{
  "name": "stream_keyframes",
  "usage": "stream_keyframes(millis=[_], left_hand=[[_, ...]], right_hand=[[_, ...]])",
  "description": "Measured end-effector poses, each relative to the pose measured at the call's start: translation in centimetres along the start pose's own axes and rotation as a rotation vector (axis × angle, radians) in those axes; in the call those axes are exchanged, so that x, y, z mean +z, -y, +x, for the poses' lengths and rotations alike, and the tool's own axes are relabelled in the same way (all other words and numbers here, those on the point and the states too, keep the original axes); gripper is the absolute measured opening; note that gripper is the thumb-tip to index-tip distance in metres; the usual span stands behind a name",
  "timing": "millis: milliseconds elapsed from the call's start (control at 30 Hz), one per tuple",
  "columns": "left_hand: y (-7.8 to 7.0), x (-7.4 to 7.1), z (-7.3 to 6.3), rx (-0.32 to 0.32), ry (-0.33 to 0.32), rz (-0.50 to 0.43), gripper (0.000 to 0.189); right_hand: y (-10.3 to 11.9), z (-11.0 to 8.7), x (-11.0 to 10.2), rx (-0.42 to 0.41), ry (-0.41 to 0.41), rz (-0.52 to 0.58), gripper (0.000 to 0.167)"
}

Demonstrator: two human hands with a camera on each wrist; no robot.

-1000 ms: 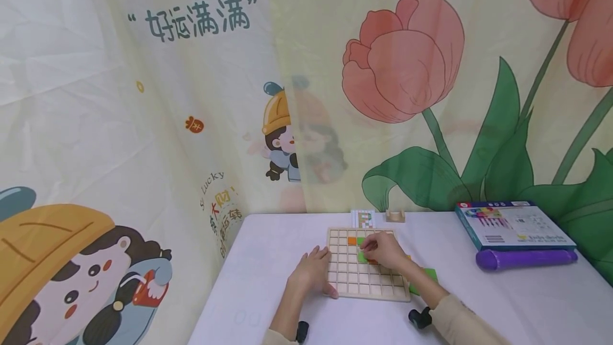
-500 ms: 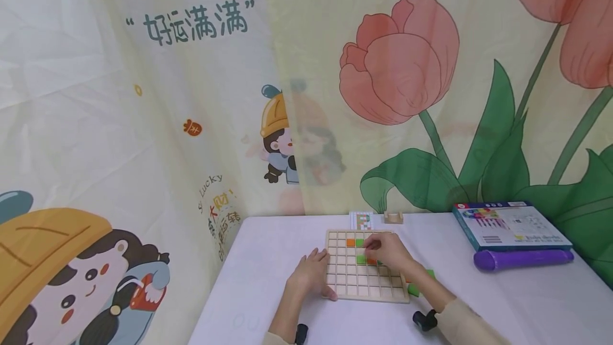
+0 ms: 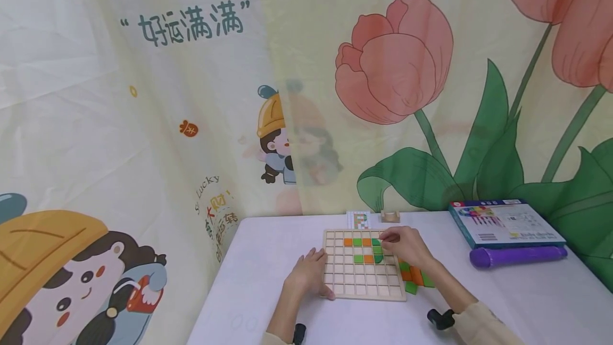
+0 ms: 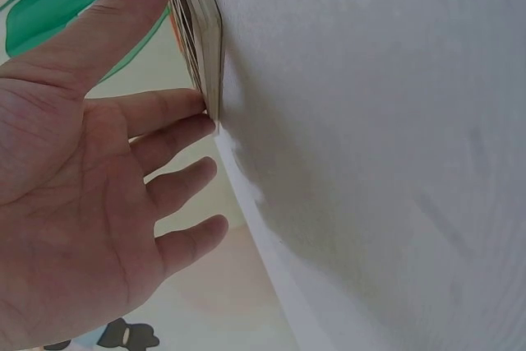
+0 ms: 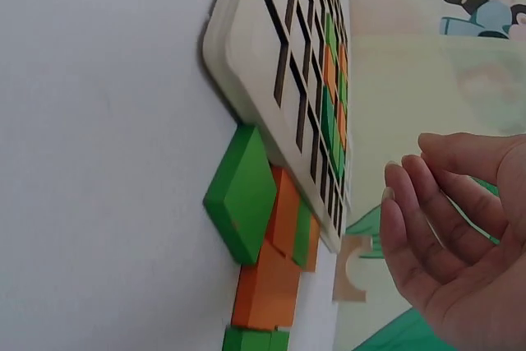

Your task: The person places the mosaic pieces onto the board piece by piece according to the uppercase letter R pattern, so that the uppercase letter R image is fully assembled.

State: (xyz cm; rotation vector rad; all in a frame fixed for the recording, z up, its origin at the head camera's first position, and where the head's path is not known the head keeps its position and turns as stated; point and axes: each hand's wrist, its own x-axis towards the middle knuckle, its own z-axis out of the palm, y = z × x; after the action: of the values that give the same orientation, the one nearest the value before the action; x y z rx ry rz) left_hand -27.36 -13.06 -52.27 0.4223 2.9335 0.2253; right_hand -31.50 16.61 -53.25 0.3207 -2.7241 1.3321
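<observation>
Before you, the grid board (image 5: pixel 234 63) appears as pale, smooth wood with a matt finish; your green block (image 5: pixel 242 195) and orange block (image 5: pixel 267 285) look painted, slightly glossy. Note the creased cloth backdrop (image 3: pixel 62 68), matt tabletop (image 3: pixel 268 265), paper-like pattern card (image 3: pixel 359 221) and smooth, plastic-looking purple tube (image 3: pixel 517 256).

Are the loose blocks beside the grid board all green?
No, the right wrist view shows orange blocks lying among the green blocks beside the board.
</observation>
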Motion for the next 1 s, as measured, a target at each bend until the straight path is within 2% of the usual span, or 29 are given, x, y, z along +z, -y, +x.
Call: stream_keyframes(millis=[300, 567, 800, 1000], left_hand=[[0.2, 0.1, 0.1, 0.008, -0.013, 0.005, 0.112], [0.0, 0.0, -0.1, 0.0, -0.005, -0.008, 0.112], [0.1, -0.1, -0.3, 0.009, -0.02, -0.007, 0.113], [0.2, 0.1, -0.3, 0.016, -0.024, 0.0, 0.113]], right_hand=[[-1.5, -0.3, -1.4, 0.075, 0.009, -0.08, 0.016], [-3.3, -0.8, -1.8, 0.171, 0.081, -0.141, 0.021], [-3.0, -1.5, -1.9, 0.141, 0.091, -0.157, 0.023], [-2.9, -1.7, -1.9, 0.149, 0.073, -0.154, 0.024]])
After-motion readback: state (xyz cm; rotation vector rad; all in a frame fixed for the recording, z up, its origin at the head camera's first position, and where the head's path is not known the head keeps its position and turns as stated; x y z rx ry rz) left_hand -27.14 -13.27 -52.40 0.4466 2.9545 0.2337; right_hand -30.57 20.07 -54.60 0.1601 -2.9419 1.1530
